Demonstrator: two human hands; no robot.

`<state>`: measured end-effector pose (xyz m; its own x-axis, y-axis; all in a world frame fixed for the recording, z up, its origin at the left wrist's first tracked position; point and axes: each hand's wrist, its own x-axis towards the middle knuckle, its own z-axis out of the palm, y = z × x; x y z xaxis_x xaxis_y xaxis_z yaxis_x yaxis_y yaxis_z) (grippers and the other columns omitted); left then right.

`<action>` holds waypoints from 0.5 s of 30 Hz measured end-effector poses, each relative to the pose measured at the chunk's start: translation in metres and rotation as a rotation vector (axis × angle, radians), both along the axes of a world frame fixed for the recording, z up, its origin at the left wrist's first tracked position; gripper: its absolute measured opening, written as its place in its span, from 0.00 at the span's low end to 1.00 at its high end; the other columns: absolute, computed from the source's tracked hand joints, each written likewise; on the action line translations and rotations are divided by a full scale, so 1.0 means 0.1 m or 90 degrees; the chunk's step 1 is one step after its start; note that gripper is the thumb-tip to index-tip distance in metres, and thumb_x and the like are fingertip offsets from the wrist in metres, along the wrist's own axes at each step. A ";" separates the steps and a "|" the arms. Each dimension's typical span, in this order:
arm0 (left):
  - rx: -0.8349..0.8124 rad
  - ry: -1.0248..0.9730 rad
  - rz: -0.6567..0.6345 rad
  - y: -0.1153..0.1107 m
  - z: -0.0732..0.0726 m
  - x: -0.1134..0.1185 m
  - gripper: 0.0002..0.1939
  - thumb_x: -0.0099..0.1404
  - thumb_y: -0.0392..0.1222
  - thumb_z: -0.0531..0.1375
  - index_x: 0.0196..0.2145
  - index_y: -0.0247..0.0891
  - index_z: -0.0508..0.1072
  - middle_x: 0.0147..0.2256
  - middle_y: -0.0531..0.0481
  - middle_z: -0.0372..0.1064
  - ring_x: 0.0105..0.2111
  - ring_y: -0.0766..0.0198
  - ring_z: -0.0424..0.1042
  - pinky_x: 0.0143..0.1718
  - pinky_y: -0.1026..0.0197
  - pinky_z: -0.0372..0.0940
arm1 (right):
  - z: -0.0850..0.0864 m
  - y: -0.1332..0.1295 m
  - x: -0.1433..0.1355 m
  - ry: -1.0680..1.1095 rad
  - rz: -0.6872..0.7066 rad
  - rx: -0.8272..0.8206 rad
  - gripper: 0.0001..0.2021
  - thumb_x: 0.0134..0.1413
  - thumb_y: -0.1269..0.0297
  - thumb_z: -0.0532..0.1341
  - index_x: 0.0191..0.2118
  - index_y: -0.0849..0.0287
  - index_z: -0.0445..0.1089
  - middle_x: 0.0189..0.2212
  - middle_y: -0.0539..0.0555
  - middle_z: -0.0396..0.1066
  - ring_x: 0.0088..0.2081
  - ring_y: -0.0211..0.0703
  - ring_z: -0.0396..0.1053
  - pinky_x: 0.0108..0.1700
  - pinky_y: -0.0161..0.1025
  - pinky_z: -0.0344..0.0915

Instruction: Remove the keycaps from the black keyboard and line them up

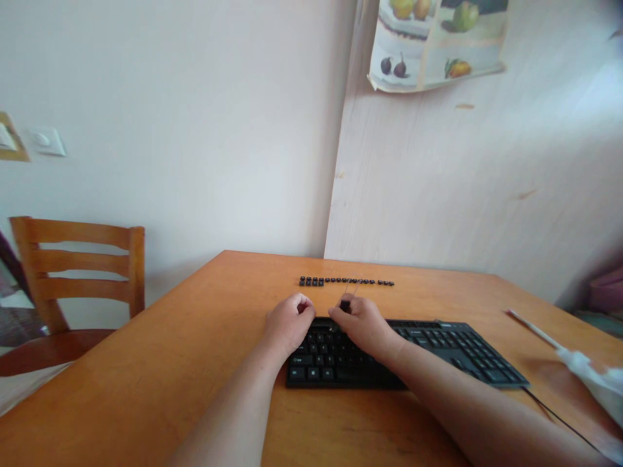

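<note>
A black keyboard [374,373] lies on the wooden table in front of me. My left hand [289,324] is closed by its upper left corner, thumb and index finger curled together; whatever they hold, if anything, is hidden. Over the upper left rows, my right hand [367,327] grips a wire keycap puller [345,305] by its dark handle, and two thin wires stick out away from me. Some caps look to be off the keyboard's top row. Behind the hands, loose black keycaps [311,283] are lined up on the tabletop, doubled at the left end.
The table [204,383] reaches back to the wall. At the right lie a thin white stick [533,329] and crumpled white plastic [591,383]. The keyboard's cable [559,418] runs off to the lower right. A wooden chair [82,259] stands at the left.
</note>
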<state>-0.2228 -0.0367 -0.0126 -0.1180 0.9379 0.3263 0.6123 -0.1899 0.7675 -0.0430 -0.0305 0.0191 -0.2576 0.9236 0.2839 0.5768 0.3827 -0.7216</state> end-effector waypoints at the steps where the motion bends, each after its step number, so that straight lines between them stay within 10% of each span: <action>1: -0.001 0.005 -0.015 -0.01 0.00 0.01 0.07 0.59 0.44 0.57 0.31 0.43 0.74 0.31 0.51 0.75 0.33 0.60 0.71 0.35 0.63 0.59 | 0.00 0.00 0.00 0.005 -0.003 -0.002 0.10 0.51 0.61 0.58 0.23 0.58 0.63 0.17 0.46 0.62 0.22 0.36 0.59 0.26 0.33 0.52; 15: -0.044 0.033 -0.031 -0.05 0.06 0.03 0.06 0.53 0.40 0.61 0.29 0.46 0.78 0.33 0.51 0.77 0.35 0.57 0.72 0.37 0.61 0.59 | -0.01 -0.02 0.00 0.124 -0.055 -0.017 0.11 0.51 0.61 0.56 0.21 0.57 0.59 0.16 0.46 0.59 0.21 0.36 0.57 0.25 0.34 0.52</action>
